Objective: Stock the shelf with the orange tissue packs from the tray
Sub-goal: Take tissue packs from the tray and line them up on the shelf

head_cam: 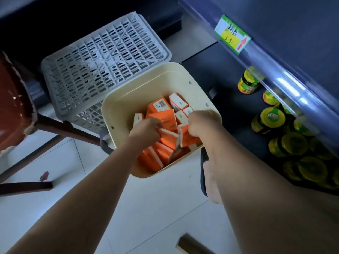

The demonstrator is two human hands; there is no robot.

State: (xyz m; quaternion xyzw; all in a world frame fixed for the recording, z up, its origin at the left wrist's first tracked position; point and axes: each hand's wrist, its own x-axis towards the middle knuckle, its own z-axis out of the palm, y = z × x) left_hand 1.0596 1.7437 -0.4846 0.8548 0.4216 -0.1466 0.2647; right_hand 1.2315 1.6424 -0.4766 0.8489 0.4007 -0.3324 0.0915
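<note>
Arms reach down into a cream plastic tray (117,114) that sits on the white tiled floor (156,208), close against the foot of a dark shelf (236,114). Seen from the head camera, the tray holds a loose jumble of orange tissue packs (161,114). Some lie flat and some stand on edge, a few turn white ends upward, and one shows a barcode.

The left hand (145,130) is down among them. Its fingers are curled and pinch the white edge of an orange pack (169,138) near the middle of the tray. The right hand (200,123) is bunched like a fist just beside it, fingers clamped on the top of a second orange pack (188,137), which stands on edge. The two held packs are almost touching. Both are inside the tray, and I cannot tell whether either is lifted clear of the pile.

A grey lattice crate (102,66) stands behind the tray, with the tray's far rim overlapping it. On the low board of the shelf stand jars with yellow-green lids (273,118), most of them crowded together and one set apart further along. Above them a clear rail carries a green and yellow price tag (232,34) with a red arrow. A red seat (12,99) on dark legs fills the left edge. A foot in a dark slipper (211,176) rests on the floor between the tray and the shelf.
</note>
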